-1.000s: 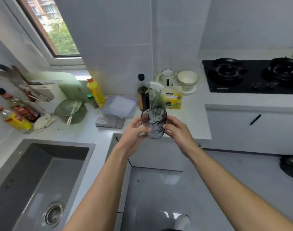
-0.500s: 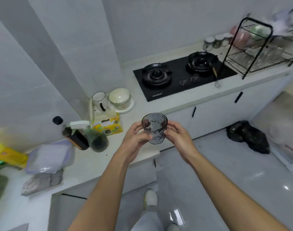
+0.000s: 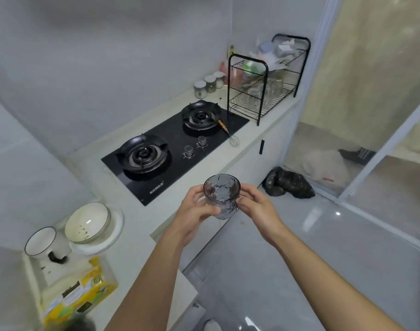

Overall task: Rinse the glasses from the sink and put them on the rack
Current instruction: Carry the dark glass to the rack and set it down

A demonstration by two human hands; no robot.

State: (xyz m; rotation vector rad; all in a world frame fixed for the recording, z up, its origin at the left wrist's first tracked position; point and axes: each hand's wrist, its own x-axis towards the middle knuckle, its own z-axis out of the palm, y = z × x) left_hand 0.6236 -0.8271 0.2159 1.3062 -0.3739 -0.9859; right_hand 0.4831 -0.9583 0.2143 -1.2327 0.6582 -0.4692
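At chest height over the grey floor, just off the edge of the pale counter (image 3: 132, 218), a ribbed, smoke-tinted drinking glass (image 3: 222, 199) is held upright between the left hand (image 3: 192, 216) and the right hand (image 3: 256, 209). The fingers (image 3: 196, 192) of both hands curl round its sides, the same two-handed grasp as a second ago.

What has changed is the view. The sink has dropped out of sight, and the black wire dish rack (image 3: 264, 91) at the far end of the counter now lies ahead. I take the rinsing of this glass as done and the carry as under way. The rack is still well apart from the glass, beyond the black glass gas hob (image 3: 175, 144).

Counted:
- one glass in hand
- two burners and two knobs on the hob
- three lidded jars (image 3: 210, 83) beside the rack
- one wire whisk (image 3: 234, 139)
- one white bowl (image 3: 87, 223)
- one white mug (image 3: 45, 242)

Clear glasses stand on the rack's lower tier, too blurred to number.
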